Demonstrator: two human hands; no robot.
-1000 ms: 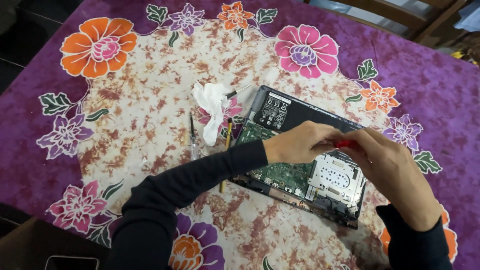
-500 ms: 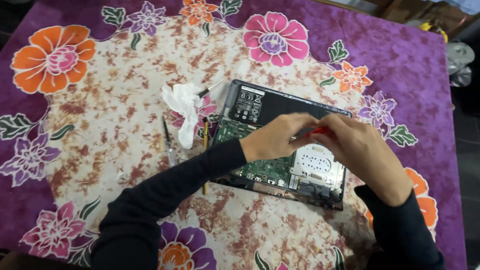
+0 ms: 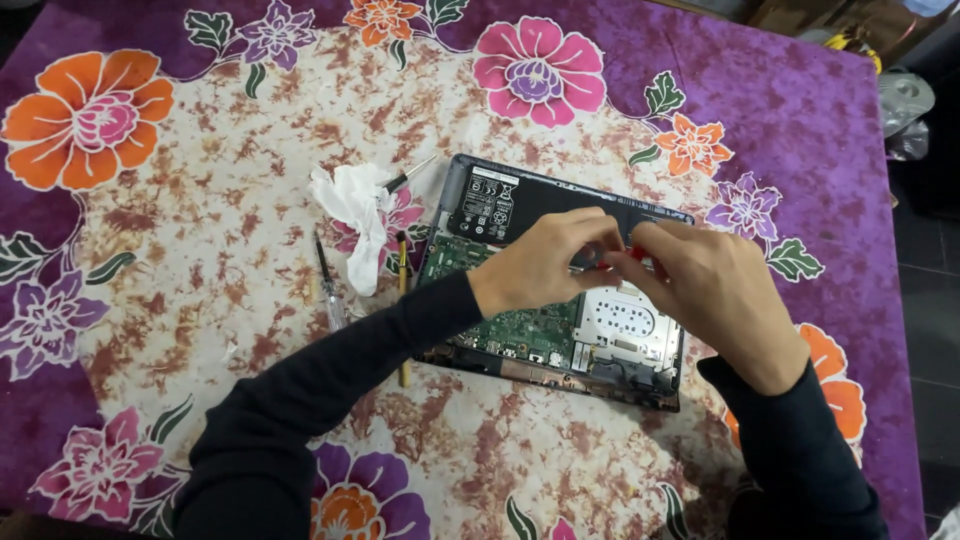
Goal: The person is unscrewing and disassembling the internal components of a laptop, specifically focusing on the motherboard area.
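Over the opened laptop (image 3: 520,320), left hand (image 3: 545,262) and right hand (image 3: 715,290) pinching a red-handled screwdriver (image 3: 625,256).

home table, floral tablecloth (image 3: 760,90)

The view swings leftward, so the opened laptop (image 3: 560,280) sits nearer the middle of the head view than a second ago. The left hand (image 3: 545,262) and right hand (image 3: 715,290) shift with it, and the red-handled screwdriver (image 3: 630,255) between their fingertips shows less red now than before.
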